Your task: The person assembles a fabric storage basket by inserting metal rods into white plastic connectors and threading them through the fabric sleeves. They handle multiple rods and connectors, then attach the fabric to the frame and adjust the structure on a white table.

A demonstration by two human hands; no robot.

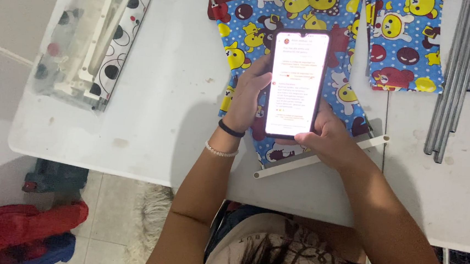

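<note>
Both hands, left hand (247, 97) and right hand (328, 137), grip phone (297, 82) near the desk's (154, 104) front edge; cartoon-print fabric (253, 28), white tube (321, 157), grey rods (459, 81) lie untouched, nothing assembled.

Black phone (296, 84) upright; screen lit, text illegible

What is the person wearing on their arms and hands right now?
Both forearms are bare, with no sleeves or gloves showing. The left hand has two bands at its wrist: a thin black band nearer the hand and a beaded white bracelet just behind it. The right hand shows no rings, bands or watch.
</note>
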